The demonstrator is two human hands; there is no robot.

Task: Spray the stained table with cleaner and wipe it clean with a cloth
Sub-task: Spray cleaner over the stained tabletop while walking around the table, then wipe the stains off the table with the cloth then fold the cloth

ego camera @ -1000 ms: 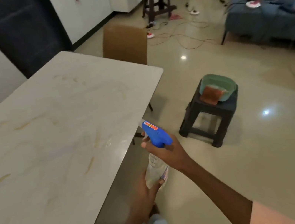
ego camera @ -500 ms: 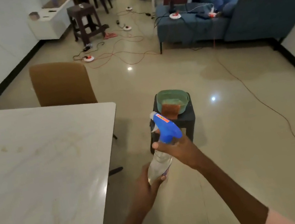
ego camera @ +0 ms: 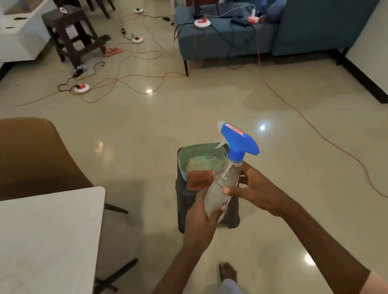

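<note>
I hold a clear spray bottle with a blue trigger head in both hands, tilted up to the right. My left hand grips its base and my right hand wraps its upper body, below the trigger. Just beyond the bottle, a brown cloth hangs over the rim of a green basin on a dark stool. The white marble table lies at the lower left, away from the bottle.
A brown chair stands at the table's far end. Orange cables and power strips trail over the glossy floor. A grey sofa with a seated person is at the back right, and a taller stool at the back left.
My view has swung right, away from the table toward the stool. The bottle now tilts right over the basin, and my right hand has slid from the trigger down to the bottle's body.
</note>
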